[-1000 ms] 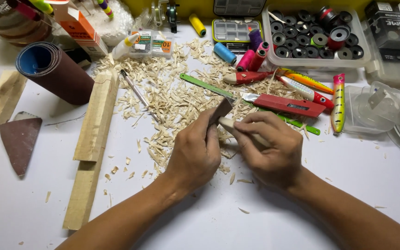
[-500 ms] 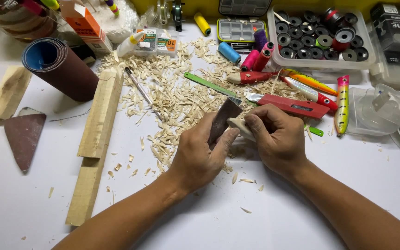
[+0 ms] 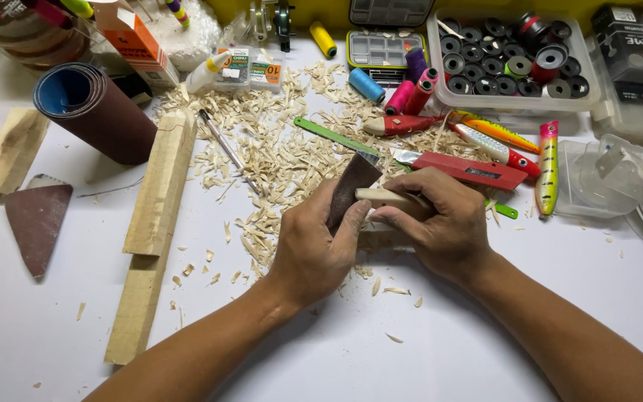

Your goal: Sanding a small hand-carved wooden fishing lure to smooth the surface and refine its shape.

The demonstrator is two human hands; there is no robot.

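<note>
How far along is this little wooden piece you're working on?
The rough carving looks done: wood shavings cover the table. In hand now, the left hand presses a sandpaper piece against the carved wooden piece held by the right hand. It remains bare, unlike the painted lures.

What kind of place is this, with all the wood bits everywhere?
Probably a hobby workbench where someone makes wooden fishing lures. Wood shavings cover the white table, painted lures lie at the back, and the left hand rubs sandpaper on a small wooden piece held in the right hand.
</note>
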